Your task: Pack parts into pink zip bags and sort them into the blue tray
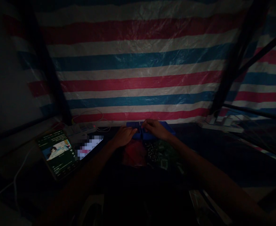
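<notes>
In dim light, my left hand (125, 136) rests at the near left edge of a blue bin (141, 135), its fingers drawn together at the rim. Over the same bin, my right hand (154, 128) has its fingers curled down in a pinch. Whatever either hand holds is too small and dark to make out. Just below the hands lies a red plastic bag (134, 153). Beside it is a pile of small shiny metal parts (153, 153), with a pale green piece (164, 164) and other greenish bits to its right.
To the left stand a lit tablet (57, 153) and a bright phone (90, 147), near a power strip (83, 128) with loose cables. Another power strip (222, 125) lies at the right. Behind hangs a striped plastic sheet (138, 62) between dark frame posts.
</notes>
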